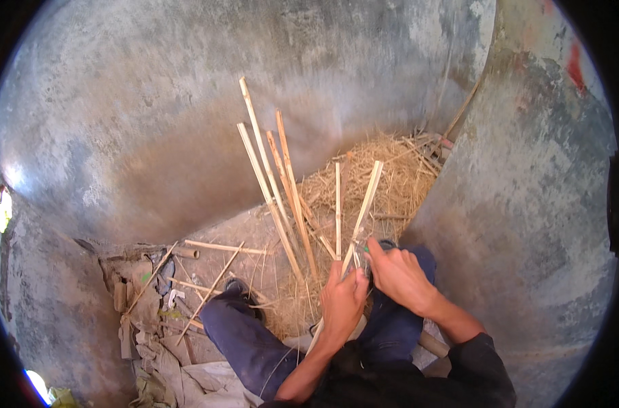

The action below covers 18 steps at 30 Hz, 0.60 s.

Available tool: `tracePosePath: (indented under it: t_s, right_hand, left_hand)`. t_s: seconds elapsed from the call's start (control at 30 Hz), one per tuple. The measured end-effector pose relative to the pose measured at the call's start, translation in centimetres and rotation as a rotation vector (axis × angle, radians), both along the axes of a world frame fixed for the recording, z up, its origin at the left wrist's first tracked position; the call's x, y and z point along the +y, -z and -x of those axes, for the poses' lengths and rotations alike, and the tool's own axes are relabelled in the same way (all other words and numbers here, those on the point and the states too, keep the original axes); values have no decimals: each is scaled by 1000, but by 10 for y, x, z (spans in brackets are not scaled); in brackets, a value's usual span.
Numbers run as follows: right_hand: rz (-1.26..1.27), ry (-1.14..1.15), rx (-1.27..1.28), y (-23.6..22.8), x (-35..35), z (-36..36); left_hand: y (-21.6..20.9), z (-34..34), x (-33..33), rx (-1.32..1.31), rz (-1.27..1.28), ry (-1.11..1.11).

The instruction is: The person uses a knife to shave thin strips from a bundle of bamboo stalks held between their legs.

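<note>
My left hand [341, 299] is closed round a pale split bamboo strip [366, 197] that slants up and to the right, its lower end passing back by my forearm. Another thin strip [338, 204] rises just above the left hand's fingers; whether it is held too I cannot tell. Close beside it, my right hand [399, 275] is closed, its thumb pointing up along the slanting strip. Something small with a green part shows at its fingertips, too small to name. Several longer bamboo strips [292, 197] stand tilted in front of my knees.
A heap of straw-like shavings [374, 170] lies against the far wall [187, 102]. Loose sticks [211, 292], a short bamboo tube [186, 252] and crumpled sacking [201, 381] litter the floor at left. A grey wall [527, 224] stands close on my right.
</note>
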State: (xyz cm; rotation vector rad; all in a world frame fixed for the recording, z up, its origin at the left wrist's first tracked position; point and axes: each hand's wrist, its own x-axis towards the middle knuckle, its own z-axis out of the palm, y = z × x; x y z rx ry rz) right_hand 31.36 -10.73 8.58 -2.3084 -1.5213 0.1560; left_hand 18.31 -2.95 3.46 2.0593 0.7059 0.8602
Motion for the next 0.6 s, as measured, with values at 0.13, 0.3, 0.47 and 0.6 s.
tracePosePath:
  t_s: [0.13,0.3,0.47,0.6]
  right_hand:
    - [-200,-88,345,1,12,-15]
    - [-492,-49,849,20,13,-16]
    - [-751,164,934,34,36,-15]
    - [-831,180,1046,28,48,-14]
  left_hand:
    - [1,0,22,-159,174,84]
    - [6,8,41,-250,611,236]
    - [-7,11,41,-269,726,279]
    - [-12,14,42,-266,745,312]
